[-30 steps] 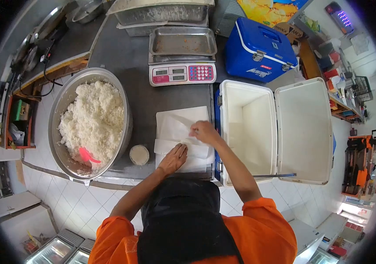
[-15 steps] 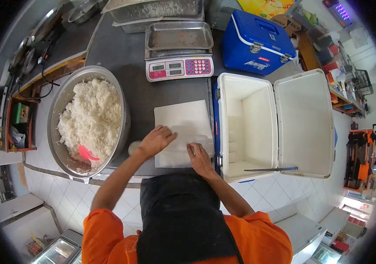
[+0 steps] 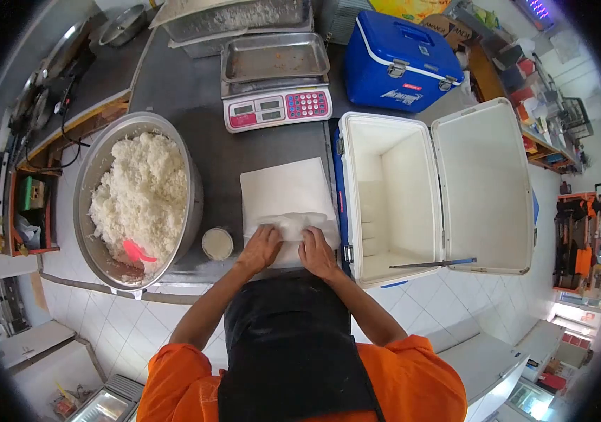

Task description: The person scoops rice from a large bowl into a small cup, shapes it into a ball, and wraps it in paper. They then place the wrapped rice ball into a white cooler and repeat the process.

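Note:
A stack of white paper sheets (image 3: 285, 186) lies on the dark counter in front of me. Across its near half is a folded white paper wrap (image 3: 292, 225), bulging a little; whatever is inside it is hidden. My left hand (image 3: 261, 247) has its fingers curled onto the left end of this wrap. At the other end, my right hand (image 3: 317, 252) grips it with bent fingers. Just left of my left hand stands a small round container (image 3: 217, 243) with whitish contents. Further left, a big metal pot (image 3: 196, 200) holds cooked white rice (image 3: 142, 193) and a pink scoop (image 3: 137, 251).
To the right stands a cooler (image 3: 399, 211) with its lid (image 3: 482, 190) swung back. A closed blue cooler (image 3: 402, 60) sits behind it. Beyond the paper are a pink-and-white scale (image 3: 278, 110) bearing a metal tray (image 3: 276, 58), and larger metal pans (image 3: 237, 21).
My left hand has come down toward me, level with my right. The near paper is now folded up into a bulging wrap between both hands. The small round container is now fully visible.

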`<state>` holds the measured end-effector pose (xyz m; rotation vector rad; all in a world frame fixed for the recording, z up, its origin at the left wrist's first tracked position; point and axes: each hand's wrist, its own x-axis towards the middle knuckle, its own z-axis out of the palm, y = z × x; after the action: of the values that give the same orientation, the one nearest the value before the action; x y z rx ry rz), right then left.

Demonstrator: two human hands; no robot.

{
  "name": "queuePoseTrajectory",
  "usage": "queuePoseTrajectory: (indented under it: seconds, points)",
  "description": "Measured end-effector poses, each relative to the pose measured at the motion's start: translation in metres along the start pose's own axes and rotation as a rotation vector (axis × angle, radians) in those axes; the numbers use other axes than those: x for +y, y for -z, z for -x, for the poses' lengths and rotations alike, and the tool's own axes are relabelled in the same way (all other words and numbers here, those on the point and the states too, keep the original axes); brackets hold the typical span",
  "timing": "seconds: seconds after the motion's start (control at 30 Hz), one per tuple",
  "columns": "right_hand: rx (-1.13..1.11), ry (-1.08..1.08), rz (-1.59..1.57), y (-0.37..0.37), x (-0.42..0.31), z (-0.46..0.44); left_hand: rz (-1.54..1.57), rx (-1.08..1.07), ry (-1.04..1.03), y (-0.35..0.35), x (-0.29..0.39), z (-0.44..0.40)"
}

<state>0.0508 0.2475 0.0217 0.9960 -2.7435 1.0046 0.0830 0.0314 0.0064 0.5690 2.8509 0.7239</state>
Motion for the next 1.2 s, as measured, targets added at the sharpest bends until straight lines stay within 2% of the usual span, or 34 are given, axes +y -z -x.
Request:
queuePoseTrajectory:
  seconds: [0.07, 0.2, 0.27, 0.3, 0.4, 0.47, 0.5, 0.57, 0.6, 0.67, 0.7, 0.77, 0.8, 0.87, 0.9, 0.97, 1.0, 1.07, 1.13, 1.2]
  points:
    - [0.055, -0.146, -0.089, -0.003, 0.0, 0.01, 0.066, 0.247, -0.019, -0.013, -0.007, 0.013]
    - [-0.023, -0.114, -0.063, -0.004, 0.014, 0.016, 0.038, 0.244, -0.032, -0.008, -0.016, 0.012]
    - [-0.161, -0.228, -0.077, -0.015, 0.035, 0.023, 0.004, 0.194, 0.02, 0.007, -0.014, 0.008]
    - [-0.16, -0.226, -0.076, -0.013, 0.035, 0.019, 0.003, 0.197, 0.019, 0.007, -0.017, 0.005]
    - [-0.286, -0.194, 0.109, 0.002, 0.029, -0.011, -0.018, 0.113, 0.013, 0.014, -0.028, -0.009]
    - [-0.44, -0.552, 0.013, 0.009, 0.028, -0.036, 0.101, -0.206, 0.345, 0.034, -0.023, -0.03]
    - [-0.436, -0.55, 0.015, 0.008, 0.028, -0.044, 0.099, -0.202, 0.342, 0.046, -0.018, -0.04]
    - [-0.389, -0.661, 0.138, 0.007, 0.027, -0.055, 0.111, -0.187, 0.573, 0.065, -0.009, -0.054]
    - [-0.387, -0.658, 0.139, 0.011, 0.022, -0.06, 0.11, -0.183, 0.573, 0.065, -0.009, -0.056]
    - [0.065, -0.191, 0.479, 0.026, 0.009, -0.07, -0.226, 0.187, 0.212, 0.063, -0.011, -0.058]
    - [0.065, -0.19, 0.479, 0.024, 0.018, -0.073, -0.226, 0.187, 0.212, 0.055, -0.016, -0.061]
    - [-0.274, -0.025, 0.26, 0.016, 0.04, -0.07, -0.268, 0.077, 0.032, 0.031, -0.03, -0.064]
    - [-0.276, -0.029, 0.259, 0.016, 0.038, -0.066, -0.266, 0.073, 0.031, 0.027, -0.029, -0.058]
    - [-0.537, -0.259, 0.202, 0.017, 0.029, -0.059, -0.111, 0.15, 0.052, 0.019, -0.021, -0.037]
    - [-0.536, -0.26, 0.199, 0.007, 0.026, -0.05, -0.113, 0.148, 0.052, 0.017, -0.015, -0.029]
    - [-0.258, -0.443, 0.063, -0.023, 0.02, -0.022, -0.007, 0.2, 0.232, 0.01, 0.004, -0.013]
    - [-0.262, -0.448, 0.064, -0.03, 0.01, -0.015, 0.051, 0.227, 0.324, 0.004, 0.014, -0.006]
    - [0.152, -0.35, 0.123, -0.044, -0.01, -0.008, 0.079, 0.303, 0.3, -0.01, 0.025, 0.004]
    - [0.15, -0.346, 0.069, -0.044, -0.029, -0.003, 0.104, 0.376, 0.272, -0.023, 0.029, 0.012]
    - [0.127, -0.471, -0.266, -0.046, -0.038, -0.004, 0.098, 0.365, 0.249, -0.029, 0.031, 0.012]
